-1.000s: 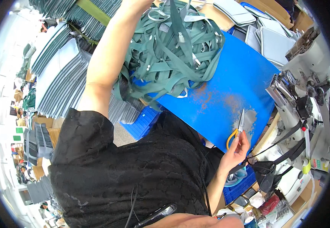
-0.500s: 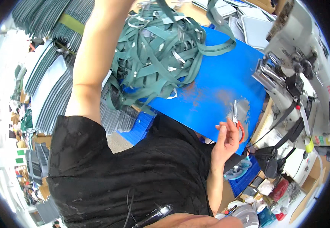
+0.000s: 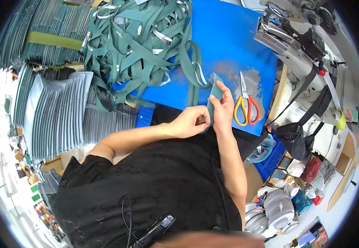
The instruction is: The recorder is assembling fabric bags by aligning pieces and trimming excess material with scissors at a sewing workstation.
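A dark green zipper strip (image 3: 215, 99) stands between my two hands in front of my body. My left hand (image 3: 192, 121) is closed, its fingers pinching the strip's lower part. Higher up, my right hand (image 3: 225, 109) grips the same strip, thumb pressed on its face and fingers behind it. A loop of green strip runs from there back toward a large tangled heap of green zipper strips (image 3: 138, 49) on the blue table board (image 3: 225, 29). Right of my right hand lie scissors (image 3: 244, 99) with one yellow and one red handle, blades pointing away.
Stacks of grey flat panels (image 3: 59, 115) stand on the left, with a strapped bundle of dark panels (image 3: 51, 45) farther back. A sewing machine (image 3: 287, 41) occupies the far right. A black bag (image 3: 293, 138) hangs below it, near a blue crate (image 3: 270, 159).
My left arm has come back from far over the heap, and both hands now meet on a zipper strip. My right hand has left the scissors, which lie on the board. The view has shifted.
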`<action>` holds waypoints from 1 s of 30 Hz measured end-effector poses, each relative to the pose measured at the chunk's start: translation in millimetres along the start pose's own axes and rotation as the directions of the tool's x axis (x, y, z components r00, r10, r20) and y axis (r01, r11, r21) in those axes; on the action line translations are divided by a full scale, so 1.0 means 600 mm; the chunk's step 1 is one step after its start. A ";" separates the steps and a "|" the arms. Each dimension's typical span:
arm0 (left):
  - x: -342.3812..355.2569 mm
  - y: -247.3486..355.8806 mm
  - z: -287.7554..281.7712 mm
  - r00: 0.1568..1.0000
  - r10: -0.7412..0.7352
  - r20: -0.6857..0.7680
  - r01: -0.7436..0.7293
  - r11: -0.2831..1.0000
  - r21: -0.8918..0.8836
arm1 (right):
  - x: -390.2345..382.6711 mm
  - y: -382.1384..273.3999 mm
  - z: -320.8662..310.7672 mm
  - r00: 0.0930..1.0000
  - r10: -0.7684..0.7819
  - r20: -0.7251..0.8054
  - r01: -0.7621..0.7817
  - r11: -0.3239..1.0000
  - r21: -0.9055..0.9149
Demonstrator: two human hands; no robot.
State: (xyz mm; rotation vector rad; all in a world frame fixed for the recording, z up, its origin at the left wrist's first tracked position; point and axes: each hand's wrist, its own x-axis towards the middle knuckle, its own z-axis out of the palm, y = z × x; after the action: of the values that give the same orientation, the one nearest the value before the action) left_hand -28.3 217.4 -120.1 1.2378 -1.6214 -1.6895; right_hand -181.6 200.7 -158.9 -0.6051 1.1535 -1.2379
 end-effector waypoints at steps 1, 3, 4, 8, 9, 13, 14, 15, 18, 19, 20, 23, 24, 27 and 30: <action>-0.007 0.000 -0.017 0.987 0.086 0.139 -0.104 0.986 0.132 | -0.001 0.000 0.002 0.998 -0.056 0.009 0.056 0.997 -0.048; -0.003 -0.013 -0.040 0.892 0.283 0.354 -0.390 0.877 0.280 | 0.008 0.007 -0.006 0.988 -0.146 0.057 0.150 0.985 -0.080; -0.001 0.015 -0.048 0.837 0.209 0.506 -0.399 0.866 0.302 | 0.001 0.005 -0.013 0.995 -0.085 0.058 0.081 0.995 0.059; 0.026 0.078 -0.081 0.544 0.246 0.802 -0.651 0.726 0.219 | -0.013 -0.058 0.012 0.977 -0.206 -0.056 0.211 0.973 0.090; 0.035 0.131 -0.111 0.550 0.138 0.824 -0.694 0.623 0.360 | -0.020 -0.085 0.027 0.960 -0.277 -0.042 0.280 0.957 0.075; 0.051 0.390 -0.339 0.897 0.427 0.118 -0.252 0.273 0.928 | -0.019 -0.156 0.054 0.901 -0.433 0.035 0.435 0.899 -0.059; 0.068 0.410 -0.454 0.791 0.605 -0.088 -0.125 0.301 0.945 | -0.016 -0.157 0.057 0.893 -0.446 0.059 0.449 0.892 -0.051; 0.048 0.480 -0.532 0.558 0.823 -0.107 -0.166 0.236 0.957 | -0.011 -0.155 0.055 0.902 -0.431 0.033 0.432 0.899 -0.068; -0.053 0.657 -0.704 0.126 0.980 -0.153 0.464 0.078 0.882 | -0.002 -0.122 0.034 0.923 -0.385 -0.005 0.382 0.915 -0.130; -0.101 0.690 -0.775 -0.031 0.999 -0.041 0.414 0.050 0.909 | -0.006 -0.113 0.039 0.937 -0.350 -0.015 0.347 0.932 -0.105; -0.127 0.725 -0.836 -0.103 0.994 -0.047 0.573 0.098 0.814 | -0.012 -0.102 0.038 0.950 -0.310 -0.048 0.305 0.949 -0.084; -0.295 0.792 -1.049 -0.226 0.973 -0.034 0.655 0.178 0.735 | -0.005 -0.082 0.024 0.971 -0.240 0.008 0.240 0.969 -0.053; -0.319 0.806 -1.087 -0.267 0.960 -0.090 0.690 0.255 0.678 | -0.005 -0.072 0.016 0.975 -0.223 -0.003 0.222 0.973 -0.059; -0.336 0.804 -1.151 -0.275 0.944 -0.184 0.696 0.327 0.640 | 0.003 -0.057 -0.013 0.979 -0.205 0.004 0.205 0.977 -0.055; -0.342 0.806 -1.190 -0.168 0.946 -0.279 0.676 0.316 0.666 | -0.002 -0.055 -0.013 0.982 -0.190 -0.021 0.188 0.980 -0.056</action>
State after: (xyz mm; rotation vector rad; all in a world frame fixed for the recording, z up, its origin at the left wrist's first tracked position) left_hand 560.9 -61.6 480.5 1.5847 -1.1437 1.2686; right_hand -202.3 194.2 -132.7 -0.7546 1.1751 -1.3832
